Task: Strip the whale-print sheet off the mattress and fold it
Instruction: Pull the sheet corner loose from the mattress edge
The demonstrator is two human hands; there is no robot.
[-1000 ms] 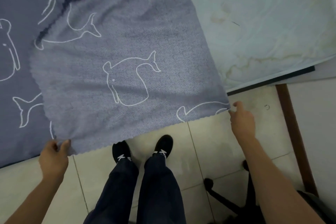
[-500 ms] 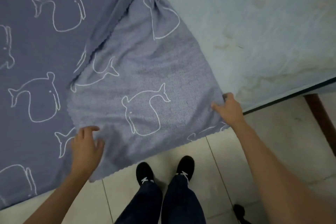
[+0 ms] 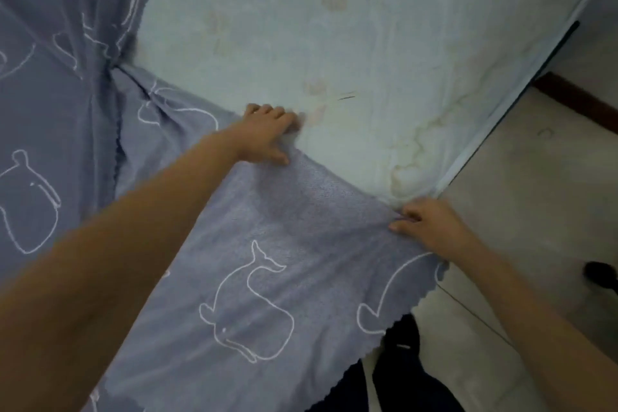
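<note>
Head view: the whale-print sheet (image 3: 261, 244), grey-blue with white whale outlines, lies partly peeled back across the mattress (image 3: 368, 27). Much of the mattress's pale, stained top is bare toward its far and right edges. The rest of the sheet is bunched in folds along the left side, and a flap hangs over the near edge above the person's dark trousers (image 3: 401, 385).

The left hand (image 3: 267, 134) rests at the sheet's folded edge near the middle of the mattress. Its fingers are curled down over the cloth and its thumb is stretched out on it; it seems to grip the edge, though the fingertips are hidden. The right hand (image 3: 431, 227) pinches the sheet's edge between thumb and fingers at the mattress's near right corner.

Pale floor tiles (image 3: 535, 194) lie to the right, with a dark blurred object (image 3: 602, 278) on them.
</note>
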